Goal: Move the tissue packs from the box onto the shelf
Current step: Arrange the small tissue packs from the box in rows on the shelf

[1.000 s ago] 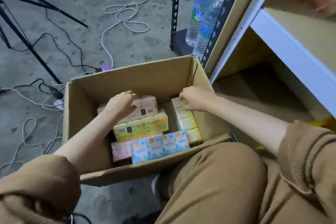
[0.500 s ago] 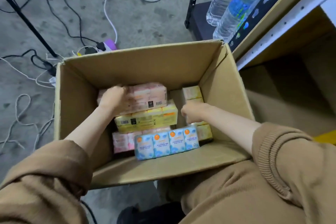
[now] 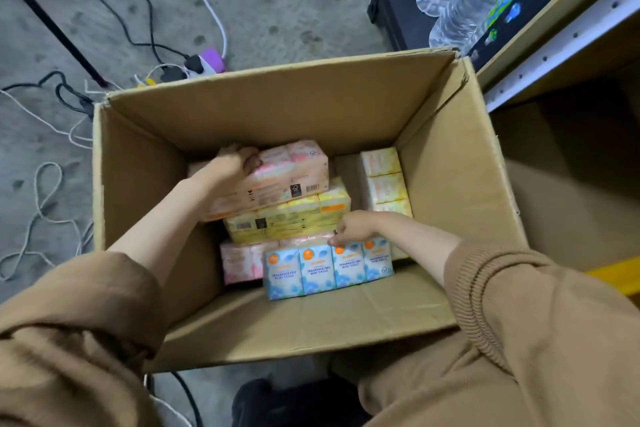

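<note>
An open cardboard box [image 3: 294,107] on the floor holds several tissue packs. My left hand [image 3: 228,163] grips the left end of a pink tissue pack [image 3: 294,170] lying on top. Under it lies a yellow tissue pack [image 3: 298,215]. My right hand [image 3: 353,227] rests with bent fingers on the top edge of a blue tissue pack [image 3: 329,267] standing at the near side; whether it grips it is unclear. Another pink pack [image 3: 239,262] stands left of the blue one. Pale yellow packs [image 3: 384,177] line the right wall. The shelf [image 3: 561,45] is at the right.
Water bottles [image 3: 460,0] stand on a low black rack at the upper right. Cables and a power strip [image 3: 194,69] lie on the concrete floor behind and left of the box. A tripod leg [image 3: 52,21] crosses the upper left. My knees are below the box.
My right hand left the pale yellow packs at the right wall and came toward me to the blue pack. My left hand stayed on the pink pack. The camera tilted down closer.
</note>
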A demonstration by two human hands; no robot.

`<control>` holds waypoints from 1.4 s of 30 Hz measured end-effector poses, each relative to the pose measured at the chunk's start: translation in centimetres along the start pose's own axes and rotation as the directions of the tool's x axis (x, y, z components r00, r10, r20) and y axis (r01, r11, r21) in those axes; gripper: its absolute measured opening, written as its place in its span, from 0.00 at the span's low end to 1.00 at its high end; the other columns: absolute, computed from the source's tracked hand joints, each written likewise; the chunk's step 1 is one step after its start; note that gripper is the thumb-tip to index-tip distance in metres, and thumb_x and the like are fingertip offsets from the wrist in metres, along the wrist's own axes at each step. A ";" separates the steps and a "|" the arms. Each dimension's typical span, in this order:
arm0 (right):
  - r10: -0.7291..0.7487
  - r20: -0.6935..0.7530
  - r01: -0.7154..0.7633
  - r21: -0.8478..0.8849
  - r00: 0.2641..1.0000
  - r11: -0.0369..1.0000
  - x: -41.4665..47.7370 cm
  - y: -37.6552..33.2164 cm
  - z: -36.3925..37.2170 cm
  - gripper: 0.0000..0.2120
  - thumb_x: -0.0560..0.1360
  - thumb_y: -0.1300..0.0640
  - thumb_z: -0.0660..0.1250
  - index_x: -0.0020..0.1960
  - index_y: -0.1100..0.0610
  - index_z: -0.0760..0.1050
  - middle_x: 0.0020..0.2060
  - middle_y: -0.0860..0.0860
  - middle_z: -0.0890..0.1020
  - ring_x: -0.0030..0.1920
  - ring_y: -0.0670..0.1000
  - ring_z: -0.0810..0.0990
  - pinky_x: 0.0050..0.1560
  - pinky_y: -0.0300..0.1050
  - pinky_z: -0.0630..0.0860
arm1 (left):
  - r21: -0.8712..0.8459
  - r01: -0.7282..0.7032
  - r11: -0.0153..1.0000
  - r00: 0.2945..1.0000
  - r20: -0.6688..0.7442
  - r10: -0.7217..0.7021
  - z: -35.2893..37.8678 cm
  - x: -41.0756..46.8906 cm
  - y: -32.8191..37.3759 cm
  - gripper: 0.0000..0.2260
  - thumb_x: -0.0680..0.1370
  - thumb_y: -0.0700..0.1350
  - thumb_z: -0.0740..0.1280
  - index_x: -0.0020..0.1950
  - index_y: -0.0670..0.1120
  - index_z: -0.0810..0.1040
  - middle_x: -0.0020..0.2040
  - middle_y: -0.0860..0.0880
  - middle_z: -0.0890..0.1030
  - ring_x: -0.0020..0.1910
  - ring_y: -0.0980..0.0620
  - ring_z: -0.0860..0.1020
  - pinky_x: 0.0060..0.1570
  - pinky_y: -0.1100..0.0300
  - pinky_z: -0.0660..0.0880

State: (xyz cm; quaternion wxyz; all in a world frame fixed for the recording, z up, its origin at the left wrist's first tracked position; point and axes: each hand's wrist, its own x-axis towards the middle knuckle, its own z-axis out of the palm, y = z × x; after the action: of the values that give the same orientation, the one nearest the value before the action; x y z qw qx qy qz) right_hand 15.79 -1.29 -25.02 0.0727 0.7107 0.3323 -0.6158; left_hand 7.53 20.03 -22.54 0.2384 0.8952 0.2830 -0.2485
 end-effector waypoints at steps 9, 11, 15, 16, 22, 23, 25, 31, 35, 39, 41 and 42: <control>-0.028 0.071 0.033 -0.072 0.997 0.997 0.4 0.9 -0.4 0.27 0.66 0.43 0.73 0.54 0.63 0.75 0.47 0.53 0.77 0.48 0.55 0.74 0.44 0.45 0.72 | -0.032 -0.039 0.999 0.989 0.144 0.043 -2.7 -1.5 1.5 0.18 0.68 0.53 0.74 0.50 0.42 0.78 0.44 0.47 0.76 0.44 0.49 0.73 0.38 0.59 0.67; -0.017 0.078 0.022 -0.067 0.997 0.998 0.5 1.0 -0.2 0.23 0.65 0.46 0.75 0.50 0.59 0.70 0.44 0.50 0.73 0.45 0.53 0.72 0.36 0.42 0.68 | -0.109 -0.054 0.993 0.990 0.121 0.067 -1.5 -2.1 1.7 0.18 0.66 0.51 0.76 0.48 0.44 0.74 0.46 0.47 0.73 0.47 0.49 0.70 0.40 0.59 0.67; -0.014 0.071 0.022 -0.104 0.997 0.994 0.3 0.3 0.0 0.24 0.65 0.47 0.76 0.52 0.56 0.69 0.47 0.50 0.74 0.42 0.50 0.74 0.40 0.43 0.75 | -0.219 0.057 0.974 0.997 0.062 -0.044 0.1 -2.1 1.6 0.34 0.66 0.50 0.76 0.67 0.44 0.66 0.64 0.41 0.69 0.64 0.43 0.68 0.62 0.55 0.68; -0.026 0.082 0.036 -0.130 0.996 0.991 0.3 0.1 0.1 0.29 0.65 0.47 0.76 0.59 0.58 0.69 0.54 0.51 0.75 0.49 0.52 0.75 0.49 0.46 0.78 | -0.212 0.085 0.974 0.995 0.074 -0.071 0.2 -2.1 1.8 0.38 0.66 0.51 0.76 0.70 0.43 0.63 0.66 0.40 0.68 0.66 0.43 0.68 0.63 0.55 0.67; -0.059 0.072 0.072 -0.203 0.996 0.976 -0.7 -0.6 -0.8 0.26 0.62 0.45 0.76 0.52 0.57 0.71 0.52 0.52 0.74 0.51 0.54 0.75 0.52 0.48 0.75 | -0.108 0.160 0.981 0.974 0.175 -0.140 0.5 -2.0 2.5 0.36 0.63 0.59 0.75 0.64 0.41 0.70 0.61 0.43 0.77 0.58 0.45 0.75 0.56 0.55 0.72; -0.069 0.061 0.079 -0.178 0.996 0.981 -1.1 -0.9 -1.1 0.26 0.62 0.45 0.76 0.51 0.57 0.71 0.51 0.52 0.74 0.51 0.54 0.75 0.52 0.48 0.75 | -0.130 0.171 0.977 0.971 0.189 -0.145 0.3 -2.0 2.5 0.34 0.63 0.58 0.75 0.61 0.41 0.72 0.58 0.44 0.79 0.54 0.46 0.77 0.53 0.55 0.73; -0.057 0.052 0.064 -0.132 0.997 0.989 -2.2 -1.4 -1.7 0.26 0.62 0.45 0.76 0.52 0.58 0.73 0.49 0.51 0.77 0.50 0.54 0.76 0.49 0.47 0.75 | -0.122 0.183 0.975 0.966 0.209 -0.155 -0.6 -2.3 2.7 0.31 0.64 0.57 0.76 0.59 0.40 0.74 0.52 0.46 0.79 0.47 0.47 0.76 0.49 0.55 0.73; 0.054 0.148 -0.040 -0.100 0.987 0.994 -8.7 -1.8 -5.2 0.11 0.68 0.46 0.72 0.39 0.53 0.78 0.33 0.45 0.81 0.35 0.47 0.81 0.40 0.36 0.77 | 0.020 0.074 0.997 0.958 0.275 -0.077 -4.4 -3.8 2.3 0.27 0.64 0.54 0.76 0.57 0.42 0.77 0.53 0.45 0.80 0.51 0.45 0.77 0.53 0.54 0.74; 0.149 0.160 -0.136 -0.090 0.976 0.987 -13.8 -1.4 -7.6 0.11 0.70 0.48 0.71 0.44 0.55 0.79 0.32 0.45 0.85 0.32 0.42 0.83 0.42 0.36 0.78 | -0.007 -0.015 1.000 0.949 0.316 0.017 -7.2 -5.2 2.4 0.22 0.65 0.52 0.76 0.55 0.44 0.77 0.51 0.48 0.80 0.50 0.47 0.77 0.49 0.58 0.72; 0.149 0.115 -0.149 -0.009 0.982 0.989 -18.4 -1.1 -8.5 0.08 0.71 0.49 0.70 0.40 0.54 0.79 0.29 0.46 0.85 0.31 0.42 0.84 0.45 0.37 0.79 | -0.002 -0.084 0.996 0.957 0.280 0.081 -10.3 -6.4 3.2 0.21 0.65 0.51 0.76 0.54 0.46 0.78 0.50 0.49 0.81 0.48 0.49 0.78 0.48 0.59 0.74; 0.147 0.054 -0.149 0.038 0.988 0.988 -20.8 -1.1 -8.6 0.09 0.71 0.50 0.69 0.41 0.56 0.79 0.29 0.47 0.85 0.31 0.43 0.84 0.40 0.36 0.80 | 0.007 -0.101 0.995 0.963 0.252 0.096 -11.8 -7.0 3.7 0.21 0.65 0.51 0.76 0.54 0.46 0.78 0.51 0.49 0.81 0.48 0.49 0.79 0.47 0.58 0.74; 0.150 0.027 -0.152 0.070 0.988 0.986 -22.0 -1.1 -8.5 0.09 0.71 0.50 0.70 0.42 0.57 0.79 0.30 0.48 0.86 0.31 0.44 0.84 0.38 0.36 0.80 | 0.022 -0.105 0.994 0.967 0.237 0.097 -12.6 -7.2 3.8 0.22 0.65 0.51 0.76 0.56 0.46 0.78 0.52 0.49 0.81 0.49 0.49 0.78 0.49 0.57 0.74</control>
State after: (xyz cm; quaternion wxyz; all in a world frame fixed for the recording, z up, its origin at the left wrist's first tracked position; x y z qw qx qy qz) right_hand 21.79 -4.49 -2.41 0.0971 0.7294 0.2544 -0.6276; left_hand 8.64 21.55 -7.68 0.2673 0.8767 0.2023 -0.3451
